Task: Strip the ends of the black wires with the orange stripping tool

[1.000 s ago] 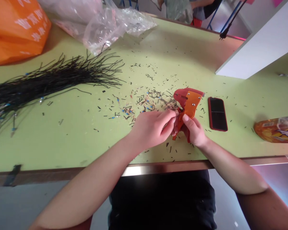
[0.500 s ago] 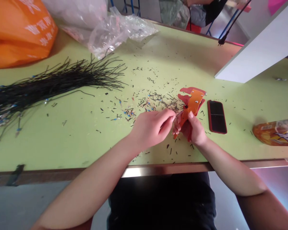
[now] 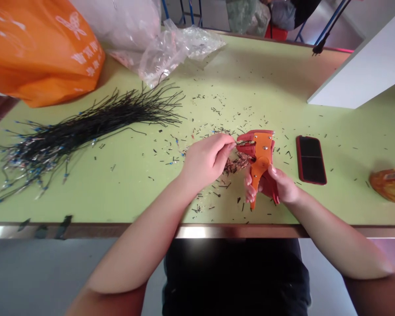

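Note:
My right hand is wrapped round the handles of an orange and red wire stripper, whose jaws point left. My left hand pinches a short black wire, and the wire's end lies at the stripper's jaws. Most of that wire is hidden by my fingers. Beneath and around both hands, black insulation scraps and copper strands litter the green table. To the left lies a thick bundle of black wires, many with blue-tipped ends.
A phone with a red edge lies right of my right hand, and an orange bottle lies farther right. At the back stand an orange bag and clear plastic bags. A white panel rises at the back right.
The stripper has turned more upright, and its jaws have come level with my left fingertips. The wire now reaches the jaws. The view has shifted a little to the left.

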Motion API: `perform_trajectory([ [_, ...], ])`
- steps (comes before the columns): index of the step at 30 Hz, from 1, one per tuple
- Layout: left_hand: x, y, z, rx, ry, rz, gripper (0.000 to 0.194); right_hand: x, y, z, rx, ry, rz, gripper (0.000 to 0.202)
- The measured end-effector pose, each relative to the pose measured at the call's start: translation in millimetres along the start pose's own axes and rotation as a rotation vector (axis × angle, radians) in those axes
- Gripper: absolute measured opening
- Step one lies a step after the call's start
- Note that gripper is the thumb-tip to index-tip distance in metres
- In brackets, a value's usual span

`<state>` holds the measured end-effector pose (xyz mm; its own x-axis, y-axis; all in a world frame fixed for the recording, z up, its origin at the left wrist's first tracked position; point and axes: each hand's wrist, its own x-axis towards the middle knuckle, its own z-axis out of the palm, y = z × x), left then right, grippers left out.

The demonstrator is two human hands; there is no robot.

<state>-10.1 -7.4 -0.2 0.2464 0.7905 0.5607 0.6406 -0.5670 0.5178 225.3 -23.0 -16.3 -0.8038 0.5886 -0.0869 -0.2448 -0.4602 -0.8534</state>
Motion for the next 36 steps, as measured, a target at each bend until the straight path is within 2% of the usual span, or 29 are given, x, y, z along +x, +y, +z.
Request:
perform_trajectory([
  [11,4.5,-1.6,-9.0,0.093,-0.1,0.023,0.022,1.0,-1.5,-5.1,-0.042,0.04,0.01,0.058],
  [23,2.0,-3.9,-3.7,0.161,0.02,0.052,0.019,3.8,0.4,-1.1,-0.085,0.095,-0.013,0.053],
  [28,1.6,-3.4,-4.7,0.183,0.006,0.032,0.017,7.8,5.3,5.2,-0.128,0.165,-0.059,0.052],
  [32,1.4,-5.1,-4.7,0.193,-0.005,0.015,0.018,11.5,11.0,10.9,-0.15,0.257,-0.056,0.053],
  [36,1.2,-6.4,-3.7,0.207,-0.001,-0.011,0.017,13.9,14.1,12.7,-0.196,0.292,-0.053,0.054],
])
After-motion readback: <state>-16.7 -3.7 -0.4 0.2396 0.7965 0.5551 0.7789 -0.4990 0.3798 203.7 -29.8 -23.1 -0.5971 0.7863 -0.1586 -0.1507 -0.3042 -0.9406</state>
